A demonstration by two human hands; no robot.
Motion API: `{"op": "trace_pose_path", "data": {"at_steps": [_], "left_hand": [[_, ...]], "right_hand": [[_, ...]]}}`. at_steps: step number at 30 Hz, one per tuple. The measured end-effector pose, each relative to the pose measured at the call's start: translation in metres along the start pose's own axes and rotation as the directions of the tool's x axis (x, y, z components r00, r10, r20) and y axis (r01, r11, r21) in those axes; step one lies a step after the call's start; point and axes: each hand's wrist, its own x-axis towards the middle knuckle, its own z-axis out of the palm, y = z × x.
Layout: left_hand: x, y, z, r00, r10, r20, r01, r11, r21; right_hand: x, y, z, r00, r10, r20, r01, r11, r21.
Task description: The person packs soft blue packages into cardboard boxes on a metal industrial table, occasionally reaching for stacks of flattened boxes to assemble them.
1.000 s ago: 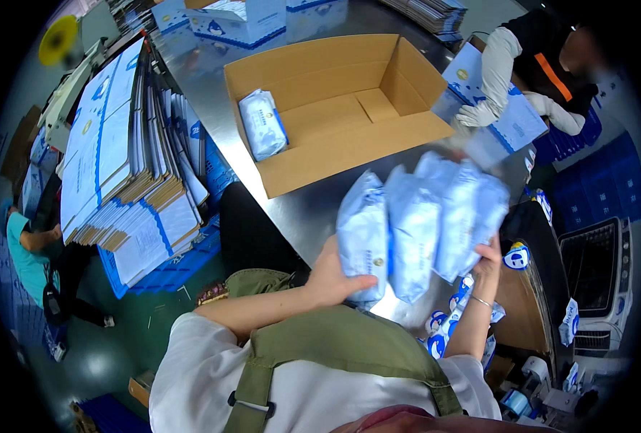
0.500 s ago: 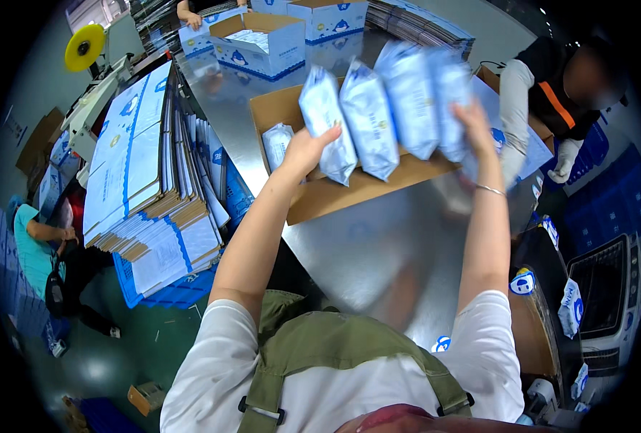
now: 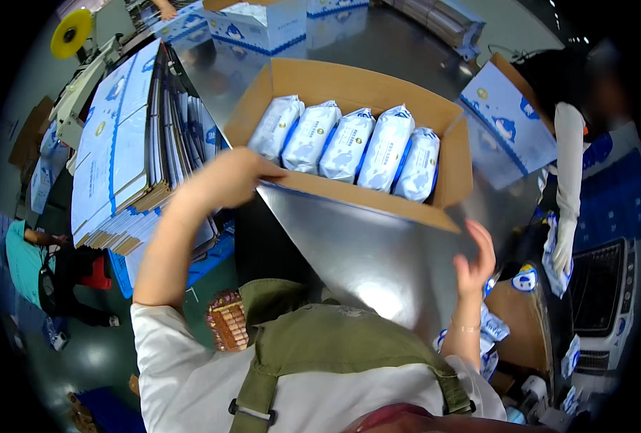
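An open cardboard box point(image 3: 455, 169) stands on the metal table in front of me. Inside it, several white-and-blue soft packs point(image 3: 385, 150), like packs of wipes, lean side by side in a row. My left hand point(image 3: 235, 177) is at the box's near left corner, its fingers closed over the edge; motion blurs it somewhat. Off the near right corner, my right hand point(image 3: 475, 261) is apart from the box, empty, with fingers spread.
Stacked flat cartons point(image 3: 115, 155) stand to the left. Another printed box point(image 3: 508, 119) is at the right, near a co-worker's pale sleeve and gloved hand point(image 3: 563, 249) holding a pack. A filled box point(image 3: 244, 27) stands at the back. Loose packs point(image 3: 492, 328) lie lower right.
The packs held between both hands are now down in the box. My left hand moved left to the box edge; the right came down and opened. The co-worker's arm moved down with a pack.
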Motion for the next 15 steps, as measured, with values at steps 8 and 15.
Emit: {"op": "trace_pose_path", "data": {"at_steps": [8,15], "left_hand": [[0.184,0.097,0.054,0.815,0.475,0.332,-0.57,0.761,0.31],[0.096,0.069,-0.024,0.836,0.515,0.191,-0.516,0.855,-0.049]], "right_hand": [[-0.064,-0.006,0.106,0.902,0.397,-0.171,-0.396,0.917,0.044],[-0.016,-0.012,0.174,0.752,0.469,-0.463,-0.266,0.859,0.438]]}}
